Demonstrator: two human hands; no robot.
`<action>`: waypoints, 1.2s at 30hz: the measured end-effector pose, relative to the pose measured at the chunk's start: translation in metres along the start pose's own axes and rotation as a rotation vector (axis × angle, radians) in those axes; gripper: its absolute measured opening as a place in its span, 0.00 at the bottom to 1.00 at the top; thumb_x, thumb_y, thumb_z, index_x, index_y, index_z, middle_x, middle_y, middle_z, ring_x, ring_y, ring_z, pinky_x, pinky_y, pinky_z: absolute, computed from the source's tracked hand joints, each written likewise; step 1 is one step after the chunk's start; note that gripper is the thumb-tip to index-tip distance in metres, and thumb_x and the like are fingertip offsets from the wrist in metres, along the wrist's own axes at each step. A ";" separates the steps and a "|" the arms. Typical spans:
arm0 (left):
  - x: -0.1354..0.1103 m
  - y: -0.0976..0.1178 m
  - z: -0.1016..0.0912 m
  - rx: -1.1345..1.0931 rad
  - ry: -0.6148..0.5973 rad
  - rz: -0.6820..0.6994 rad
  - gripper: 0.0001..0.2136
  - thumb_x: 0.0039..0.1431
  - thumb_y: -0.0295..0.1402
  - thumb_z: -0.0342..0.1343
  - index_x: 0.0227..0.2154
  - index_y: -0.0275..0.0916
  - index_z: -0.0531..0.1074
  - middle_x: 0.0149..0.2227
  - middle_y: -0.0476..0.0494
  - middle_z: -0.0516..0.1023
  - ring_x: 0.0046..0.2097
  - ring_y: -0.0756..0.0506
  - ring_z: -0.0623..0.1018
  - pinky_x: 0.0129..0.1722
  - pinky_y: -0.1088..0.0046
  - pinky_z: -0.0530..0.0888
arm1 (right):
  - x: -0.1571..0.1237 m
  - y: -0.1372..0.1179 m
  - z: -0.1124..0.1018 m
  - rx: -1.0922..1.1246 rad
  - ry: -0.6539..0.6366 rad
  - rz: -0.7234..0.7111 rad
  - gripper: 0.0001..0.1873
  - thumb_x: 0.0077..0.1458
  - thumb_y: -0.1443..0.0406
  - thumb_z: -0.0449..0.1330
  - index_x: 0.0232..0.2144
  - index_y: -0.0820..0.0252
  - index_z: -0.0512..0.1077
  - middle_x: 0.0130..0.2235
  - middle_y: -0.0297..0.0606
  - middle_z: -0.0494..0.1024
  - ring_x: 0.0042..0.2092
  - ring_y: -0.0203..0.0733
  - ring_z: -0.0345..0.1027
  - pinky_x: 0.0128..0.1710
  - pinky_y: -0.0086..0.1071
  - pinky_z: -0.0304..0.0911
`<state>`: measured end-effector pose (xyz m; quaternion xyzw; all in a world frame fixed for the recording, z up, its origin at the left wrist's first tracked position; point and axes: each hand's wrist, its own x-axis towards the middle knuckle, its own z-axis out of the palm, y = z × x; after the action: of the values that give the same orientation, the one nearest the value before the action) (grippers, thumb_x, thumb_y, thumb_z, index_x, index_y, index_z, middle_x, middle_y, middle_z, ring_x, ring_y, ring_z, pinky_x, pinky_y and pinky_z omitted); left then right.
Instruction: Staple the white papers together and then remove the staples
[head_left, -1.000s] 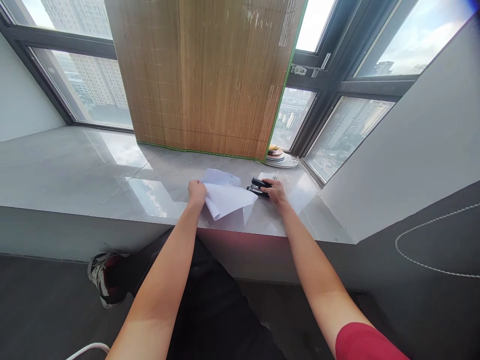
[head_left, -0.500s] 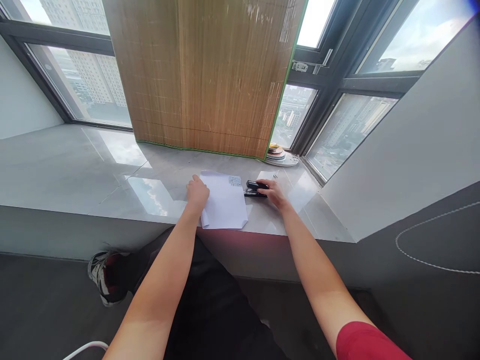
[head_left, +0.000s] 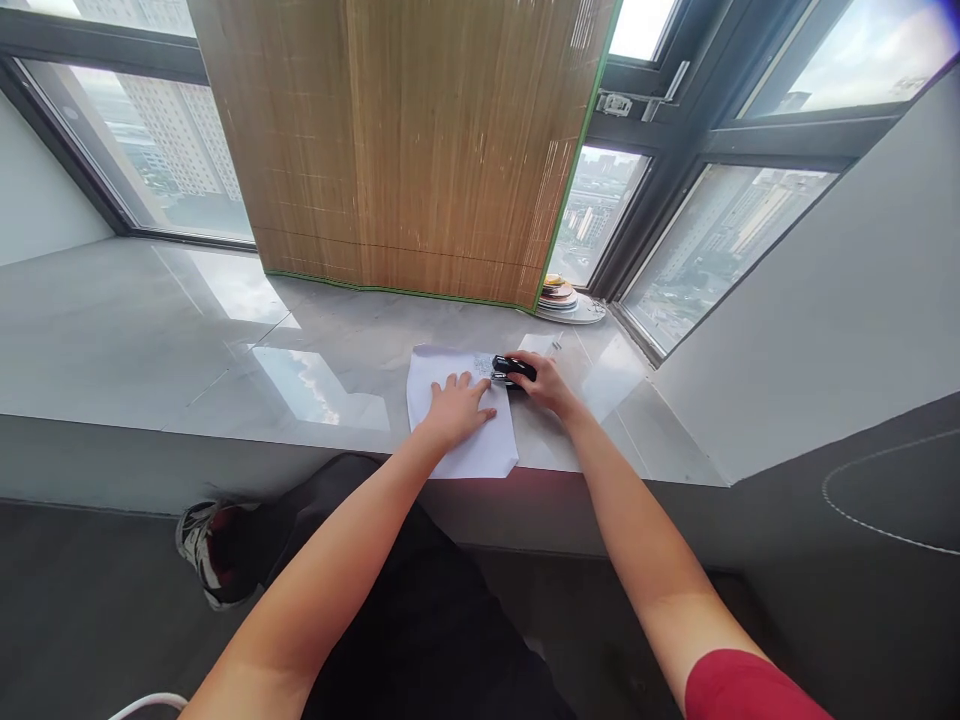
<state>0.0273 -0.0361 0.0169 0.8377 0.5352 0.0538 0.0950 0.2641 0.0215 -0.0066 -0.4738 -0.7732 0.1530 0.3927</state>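
White paper [head_left: 476, 455] lies on the pale windowsill, its front edge at the sill's edge. My left hand [head_left: 456, 408] rests flat on it with the fingers spread. A black stapler [head_left: 516, 367] is gripped by my right hand [head_left: 547, 382], fingers around its back part. The stapler's front end reaches over the paper's upper right, beside a small patch of dark print [head_left: 482, 364] partly hidden by it. Whether the paper is one sheet or several I cannot tell.
A stack of plates [head_left: 566, 302] stands in the window corner. Behind the paper hangs a bamboo blind [head_left: 405, 150] with green edging. A small white piece [head_left: 538, 343] lies beyond my right hand. The tiled sill [head_left: 150, 340] stretches left; a beaded cord [head_left: 832, 490] hangs at right.
My left hand has moved right from the paper's left edge and now lies flat on it. The paper has shifted right, and the stapler's front now overlaps it.
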 end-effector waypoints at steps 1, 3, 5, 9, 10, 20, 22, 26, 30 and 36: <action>-0.003 0.005 -0.001 0.001 0.001 0.018 0.26 0.73 0.48 0.53 0.70 0.49 0.66 0.73 0.33 0.64 0.71 0.29 0.64 0.67 0.41 0.64 | 0.000 -0.001 0.001 -0.021 0.008 -0.013 0.19 0.58 0.60 0.64 0.51 0.53 0.82 0.46 0.42 0.86 0.49 0.55 0.78 0.59 0.52 0.69; -0.009 0.015 -0.001 0.004 0.008 0.055 0.24 0.73 0.47 0.55 0.68 0.49 0.69 0.72 0.34 0.65 0.69 0.30 0.67 0.65 0.44 0.66 | 0.001 -0.003 0.002 -0.027 0.007 -0.038 0.19 0.59 0.61 0.63 0.51 0.53 0.82 0.48 0.42 0.86 0.50 0.55 0.79 0.59 0.52 0.69; -0.012 0.022 0.001 0.010 0.023 0.072 0.24 0.72 0.48 0.56 0.66 0.47 0.70 0.71 0.33 0.66 0.67 0.30 0.68 0.63 0.45 0.67 | 0.001 -0.006 0.004 -0.001 0.001 -0.049 0.19 0.63 0.59 0.62 0.53 0.53 0.81 0.50 0.42 0.85 0.51 0.54 0.78 0.58 0.50 0.71; -0.013 0.029 0.006 0.017 0.053 0.060 0.25 0.72 0.50 0.56 0.65 0.45 0.71 0.69 0.32 0.68 0.65 0.30 0.69 0.62 0.45 0.68 | 0.002 -0.012 0.008 -0.029 0.039 -0.040 0.18 0.70 0.57 0.58 0.55 0.51 0.82 0.48 0.42 0.86 0.50 0.53 0.78 0.56 0.48 0.71; -0.013 0.029 0.007 0.019 0.057 0.054 0.25 0.72 0.50 0.56 0.65 0.45 0.71 0.69 0.33 0.68 0.66 0.30 0.69 0.62 0.45 0.68 | 0.002 -0.012 0.010 -0.058 0.053 -0.042 0.18 0.70 0.57 0.57 0.54 0.50 0.83 0.47 0.42 0.85 0.49 0.53 0.77 0.56 0.48 0.71; -0.011 0.025 0.005 0.008 0.020 0.031 0.28 0.73 0.49 0.55 0.70 0.45 0.67 0.77 0.34 0.59 0.70 0.28 0.65 0.65 0.40 0.66 | -0.002 -0.019 0.016 -0.162 0.102 -0.031 0.18 0.73 0.59 0.56 0.56 0.47 0.83 0.46 0.41 0.83 0.48 0.50 0.75 0.54 0.46 0.69; -0.010 0.025 0.005 0.000 0.000 0.025 0.28 0.73 0.49 0.55 0.70 0.46 0.67 0.77 0.34 0.58 0.70 0.27 0.64 0.66 0.40 0.65 | -0.002 -0.021 0.017 -0.177 0.090 -0.027 0.19 0.73 0.59 0.56 0.58 0.46 0.82 0.46 0.41 0.83 0.48 0.50 0.74 0.54 0.46 0.69; -0.008 0.025 0.003 -0.026 -0.026 0.017 0.28 0.73 0.49 0.56 0.71 0.48 0.66 0.78 0.35 0.57 0.70 0.26 0.63 0.66 0.39 0.63 | -0.004 -0.024 0.021 -0.269 0.096 -0.008 0.21 0.74 0.63 0.54 0.59 0.44 0.82 0.45 0.41 0.82 0.49 0.51 0.73 0.54 0.48 0.66; -0.008 0.025 0.002 -0.037 -0.044 0.020 0.28 0.72 0.48 0.56 0.72 0.49 0.65 0.78 0.36 0.57 0.71 0.25 0.62 0.67 0.38 0.63 | -0.005 -0.024 0.023 -0.300 0.101 -0.014 0.22 0.73 0.64 0.53 0.59 0.44 0.82 0.46 0.42 0.82 0.49 0.52 0.72 0.52 0.48 0.65; -0.007 0.024 0.002 -0.029 -0.047 0.021 0.28 0.73 0.49 0.56 0.71 0.47 0.66 0.78 0.35 0.56 0.71 0.26 0.62 0.67 0.38 0.62 | -0.005 -0.026 0.024 -0.318 0.099 -0.027 0.23 0.74 0.64 0.51 0.60 0.43 0.81 0.45 0.42 0.81 0.48 0.52 0.72 0.52 0.49 0.64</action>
<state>0.0462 -0.0526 0.0199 0.8427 0.5233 0.0428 0.1190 0.2313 0.0070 -0.0088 -0.5265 -0.7738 -0.0002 0.3523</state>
